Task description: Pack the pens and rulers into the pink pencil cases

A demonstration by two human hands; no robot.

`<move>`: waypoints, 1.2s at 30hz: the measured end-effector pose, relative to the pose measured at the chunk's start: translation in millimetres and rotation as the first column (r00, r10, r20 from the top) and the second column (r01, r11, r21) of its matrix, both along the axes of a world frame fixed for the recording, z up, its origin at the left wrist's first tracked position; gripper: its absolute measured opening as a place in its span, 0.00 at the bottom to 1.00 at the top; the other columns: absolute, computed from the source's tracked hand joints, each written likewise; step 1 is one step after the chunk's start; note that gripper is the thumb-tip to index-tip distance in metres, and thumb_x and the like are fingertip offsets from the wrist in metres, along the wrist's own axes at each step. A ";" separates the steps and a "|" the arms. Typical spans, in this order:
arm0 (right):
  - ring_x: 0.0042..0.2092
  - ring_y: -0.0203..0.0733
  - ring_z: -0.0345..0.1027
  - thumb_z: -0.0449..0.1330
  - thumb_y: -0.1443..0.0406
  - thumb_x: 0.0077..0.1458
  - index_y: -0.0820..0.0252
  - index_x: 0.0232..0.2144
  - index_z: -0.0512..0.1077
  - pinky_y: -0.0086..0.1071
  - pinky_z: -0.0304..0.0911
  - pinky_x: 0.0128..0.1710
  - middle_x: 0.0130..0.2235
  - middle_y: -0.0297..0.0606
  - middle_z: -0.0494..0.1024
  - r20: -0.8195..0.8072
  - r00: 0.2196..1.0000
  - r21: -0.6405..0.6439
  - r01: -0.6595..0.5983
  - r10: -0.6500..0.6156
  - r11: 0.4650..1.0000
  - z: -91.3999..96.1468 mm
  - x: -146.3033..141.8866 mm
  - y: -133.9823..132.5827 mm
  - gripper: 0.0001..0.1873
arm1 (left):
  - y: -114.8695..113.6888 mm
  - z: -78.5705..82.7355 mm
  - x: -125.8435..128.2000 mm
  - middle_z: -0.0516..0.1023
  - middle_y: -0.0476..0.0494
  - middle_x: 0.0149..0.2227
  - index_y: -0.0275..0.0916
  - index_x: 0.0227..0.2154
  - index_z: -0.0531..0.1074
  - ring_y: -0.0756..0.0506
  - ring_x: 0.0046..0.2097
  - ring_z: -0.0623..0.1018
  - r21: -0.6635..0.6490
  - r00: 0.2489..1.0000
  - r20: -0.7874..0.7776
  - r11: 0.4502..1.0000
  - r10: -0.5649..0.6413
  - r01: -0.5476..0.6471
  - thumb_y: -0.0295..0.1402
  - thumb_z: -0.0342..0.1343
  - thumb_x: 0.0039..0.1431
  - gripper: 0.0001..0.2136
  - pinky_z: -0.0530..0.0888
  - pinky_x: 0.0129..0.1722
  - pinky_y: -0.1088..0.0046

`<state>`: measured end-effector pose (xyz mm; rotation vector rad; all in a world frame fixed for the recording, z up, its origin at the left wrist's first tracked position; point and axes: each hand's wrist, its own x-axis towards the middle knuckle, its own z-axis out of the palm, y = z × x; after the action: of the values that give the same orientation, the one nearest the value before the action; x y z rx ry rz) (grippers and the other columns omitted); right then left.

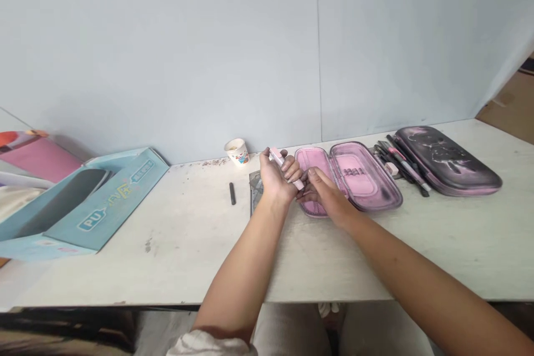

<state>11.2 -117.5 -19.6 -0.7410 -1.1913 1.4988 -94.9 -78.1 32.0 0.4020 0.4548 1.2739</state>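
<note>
Slim pale-pink plastic pen (286,169), smooth barrel, fine detail at its ends too small to tell. It lies slanted across my left hand (276,178), upper end out past my knuckles, lower end reaching toward my right hand (327,196). Left hand mostly closed, fingers curled around the barrel, so the pen is firmly gripped. Right hand partly open, thumb raised, fingers reaching left, their tips just beside the pen's lower end; contact there cannot be told from this view. Those fingers lie over the left half of an open pink zip pencil case (367,199), its two shells spread flat on the off-white tabletop (187,247). Further right, a loose row of dark and pink pens (403,167) lies beside a black-and-pink patterned hard pouch (448,160). Left of my hands: a short black stick (232,193), a small white paper cup (237,152), and a pale-blue cardboard box (100,206).
</note>
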 end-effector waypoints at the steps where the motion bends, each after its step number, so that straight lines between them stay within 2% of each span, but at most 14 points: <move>1: 0.29 0.34 0.66 0.50 0.45 0.52 0.55 0.31 0.59 0.33 0.67 0.32 0.28 0.29 0.67 0.004 1.000 -0.001 0.000 0.000 1.000 -0.3 -0.5 -0.3 0.21 | -0.5 -0.6 -0.5 0.49 0.56 0.12 0.38 0.21 0.62 0.55 0.12 0.49 0.003 1.000 -0.005 1.000 0.007 -0.007 0.43 0.41 0.56 0.16 0.45 0.12 0.79; 12: 0.29 0.34 0.67 0.50 0.43 0.51 0.56 0.31 0.61 0.33 0.67 0.31 0.27 0.28 0.67 0.066 0.998 0.013 0.015 -0.016 1.000 -6.2 -3.3 -2.7 0.22 | -7.0 -6.9 -4.0 0.48 0.57 0.12 0.38 0.21 0.62 0.55 0.12 0.49 -0.008 1.000 0.005 1.000 0.023 -0.023 0.41 0.42 0.56 0.14 0.44 0.12 0.80; 23: 0.27 0.34 0.65 0.49 0.43 0.50 0.56 0.31 0.62 0.31 0.65 0.28 0.25 0.28 0.67 0.147 0.987 0.036 0.057 -0.062 0.998 -2.4 -4.5 -4.5 0.23 | -8.2 -11.1 -2.4 0.48 0.57 0.12 0.39 0.20 0.60 0.55 0.12 0.49 0.005 0.998 -0.019 0.999 0.054 -0.054 0.44 0.42 0.55 0.15 0.44 0.12 0.80; 28: 0.26 0.34 0.64 0.55 0.49 0.49 0.55 0.30 0.57 0.31 0.62 0.28 0.24 0.26 0.66 0.242 0.965 0.078 0.081 -0.098 0.994 -4.7 -5.5 -4.2 0.18 | -10.8 -13.3 1.9 0.49 0.57 0.12 0.39 0.20 0.59 0.55 0.12 0.51 0.073 0.995 -0.039 0.993 0.091 -0.088 0.43 0.42 0.55 0.14 0.47 0.12 0.80; 31: 0.28 0.37 0.64 0.56 0.53 0.49 0.54 0.30 0.57 0.33 0.60 0.29 0.24 0.28 0.67 0.375 0.896 0.205 0.171 -0.239 0.964 -3.6 -3.1 -4.3 0.14 | -15.0 -14.5 9.9 0.57 0.55 0.14 0.39 0.23 0.60 0.54 0.15 0.59 0.167 0.982 -0.135 0.980 0.128 -0.105 0.42 0.42 0.57 0.13 0.57 0.16 0.80; 33: 0.31 0.40 0.65 0.55 0.55 0.49 0.55 0.30 0.59 0.34 0.59 0.31 0.28 0.33 0.71 0.465 0.786 0.349 0.260 -0.407 0.900 0.0 3.0 -4.8 0.11 | -19.0 -16.5 17.3 0.67 0.52 0.21 0.39 0.29 0.63 0.52 0.22 0.69 0.272 0.943 -0.270 0.955 0.193 -0.117 0.41 0.43 0.58 0.11 0.67 0.24 0.78; 34: 0.32 0.42 0.66 0.54 0.56 0.50 0.55 0.31 0.60 0.35 0.59 0.32 0.30 0.35 0.72 0.499 0.717 0.418 0.293 -0.487 0.860 2.3 8.0 -5.2 0.10 | -21.3 -18.4 21.4 0.72 0.49 0.26 0.39 0.33 0.65 0.51 0.28 0.73 0.346 0.902 -0.360 0.932 0.239 -0.108 0.41 0.44 0.58 0.11 0.70 0.31 0.75; 36: 0.33 0.44 0.67 0.51 0.56 0.53 0.56 0.33 0.61 0.35 0.58 0.32 0.32 0.39 0.73 0.572 0.556 0.512 0.332 -0.603 0.792 6.5 22.6 -6.7 0.11 | -26.3 -24.0 29.9 0.75 0.44 0.38 0.39 0.41 0.65 0.47 0.42 0.74 0.522 0.757 -0.549 0.853 0.354 -0.019 0.41 0.47 0.57 0.13 0.69 0.45 0.70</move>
<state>33.8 -124.2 -13.1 -1.3455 -1.5984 0.4723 -65.0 -104.4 8.0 1.2785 0.7561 1.4398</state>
